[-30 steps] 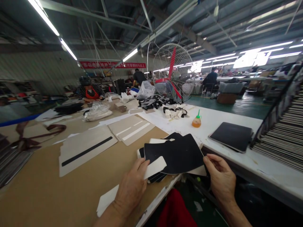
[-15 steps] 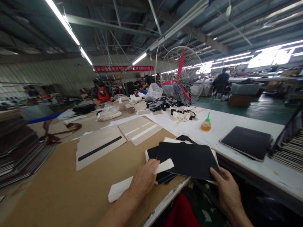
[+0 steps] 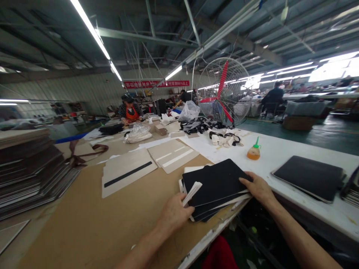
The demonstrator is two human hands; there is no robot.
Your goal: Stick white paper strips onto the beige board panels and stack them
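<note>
My left hand [image 3: 175, 213] is closed around a bundle of narrow white strips [image 3: 193, 192], whose ends stick up past the fingers. Its fingers also rest against the near left corner of the stack of panels. The uppermost black panel [image 3: 217, 181] lies tilted on that stack, its rounded corners showing. At the panel's right edge my right hand [image 3: 259, 188] pinches it, thumb on top and the other fingers hidden below. Fanned out underneath are more black and white panels [image 3: 207, 216], partly covered.
Beige panels, one with a black strip [image 3: 127, 174] and one with white strips [image 3: 178, 158], lie ahead. A tall stack of boards [image 3: 28, 172] stands left. On the white table are a glue bottle [image 3: 254, 151], a black panel stack [image 3: 310, 175] and a fan [image 3: 224, 93]. A co-worker [image 3: 130, 110] sits beyond.
The top black panel has turned and shifted over the stack. My right hand has moved up along its edge. The white strips in my left hand now point more steeply upward. The view has swung slightly left.
</note>
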